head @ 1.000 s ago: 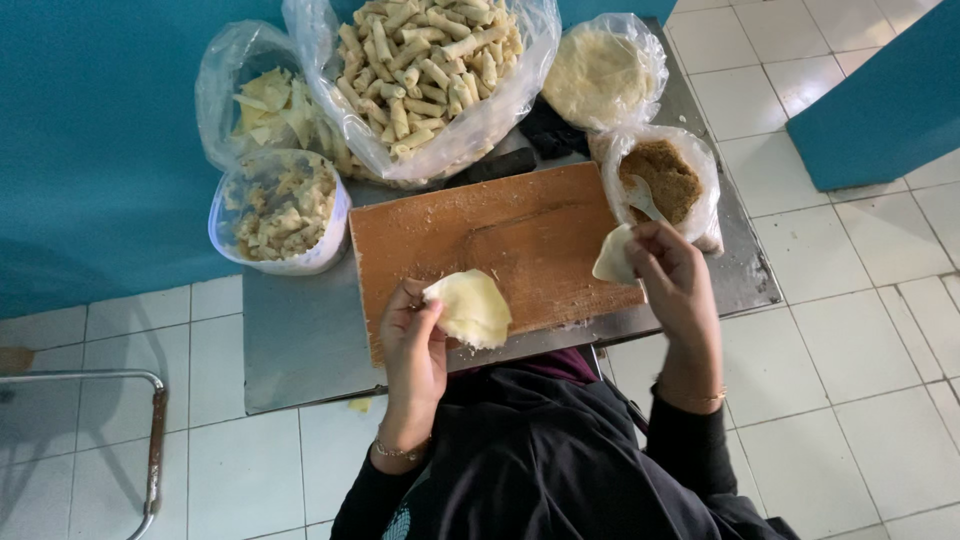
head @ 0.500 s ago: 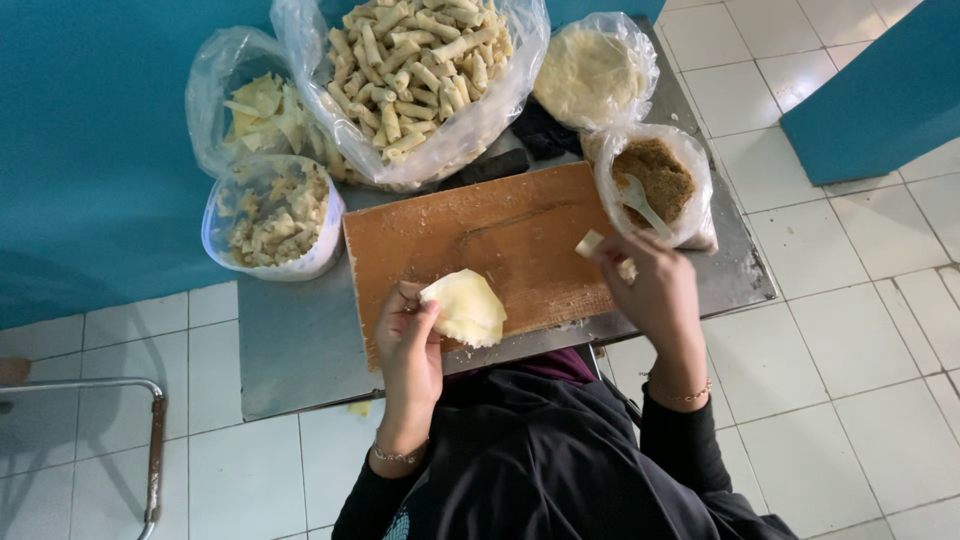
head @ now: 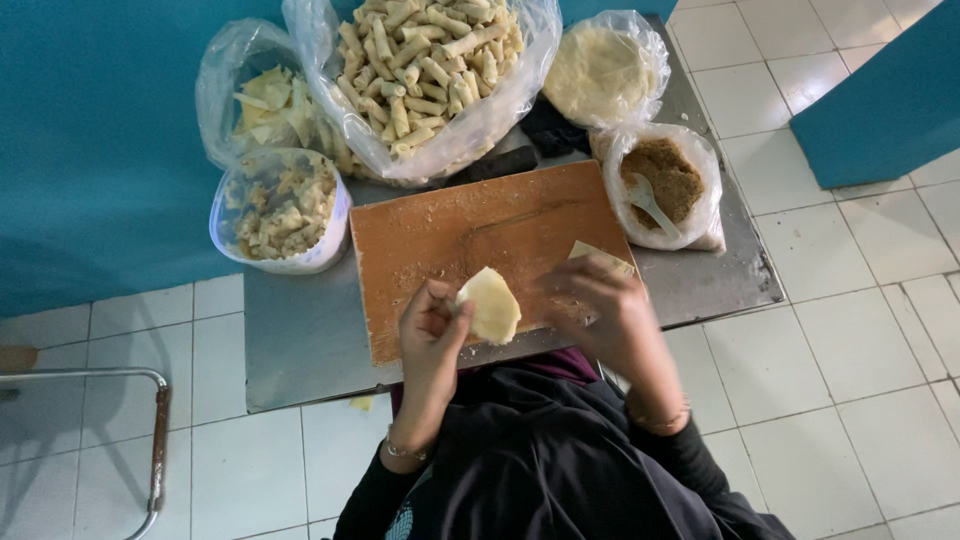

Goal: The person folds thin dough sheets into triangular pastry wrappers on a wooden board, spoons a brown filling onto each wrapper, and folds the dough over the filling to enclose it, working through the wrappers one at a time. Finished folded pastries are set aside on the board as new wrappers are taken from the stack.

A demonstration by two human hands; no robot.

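Left hand [head: 432, 330] was seen pinched on a pale folded wrapper [head: 490, 306], held just above the near edge of the wooden board [head: 450, 230]. Right hand [head: 600, 305] was seen palm down on the board's right corner, fingers curled onto a flat wrapper sheet [head: 600, 257]. Whether that sheet was gripped or only pressed could not be told.

The board was laid on a grey metal desk [head: 300, 340], crumbs scattered on its surface.

Progress, as judged: most of the rolling looked done. One large clear bag of finished rolls [head: 425, 65] was piled high behind the board. The wrapper in the left hand was folded but not yet rolled into that shape, and the second sheet was untouched, flat. Brown filling was left in its bag [head: 665, 180], and a stack of round wrappers was left in another bag [head: 600, 70], so more pieces could be made.

Count:
- hands: 2
- board: 1
- wrappers being handled: 2 (one folded, one flat)
- plastic bags: 5 (rolls, round wrappers, brown filling, pale scraps [head: 265, 105], chopped bits in a tub-shaped bag [head: 285, 210])
- spoon [head: 650, 200]: 1, stuck in the filling
- dark object [head: 510, 160] behind the board: 1, kind not made out
- finished rolls: too many and too overlapped to be counted.
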